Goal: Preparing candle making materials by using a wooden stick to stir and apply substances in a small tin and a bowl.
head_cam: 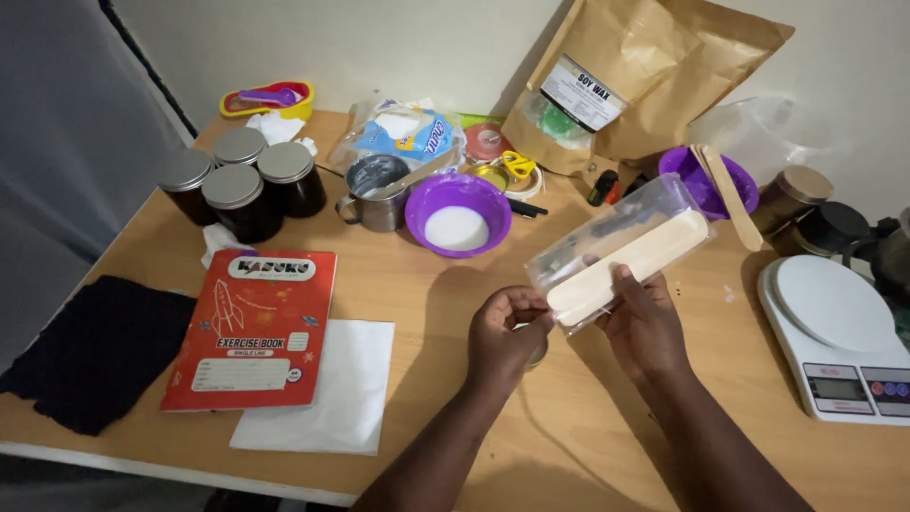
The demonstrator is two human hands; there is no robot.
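Far L of the fingers: black cloth (pixel 95 351), red exercise book (pixel 254 327) on white paper (pixel 327 398), four dark jars (pixel 242 180) w/ metal lids behind. Just beyond the fingertips: steel mug (pixel 376 194), purple bowl (pixel 458 213) w/ white wax. Left hand (pixel 507 327) pinches the near end of a clear packet of wooden sticks (pixel 621 251); right hand (pixel 645 318) grips its underside, fingers curled. R of the fingers: white kitchen scale (pixel 834 332).
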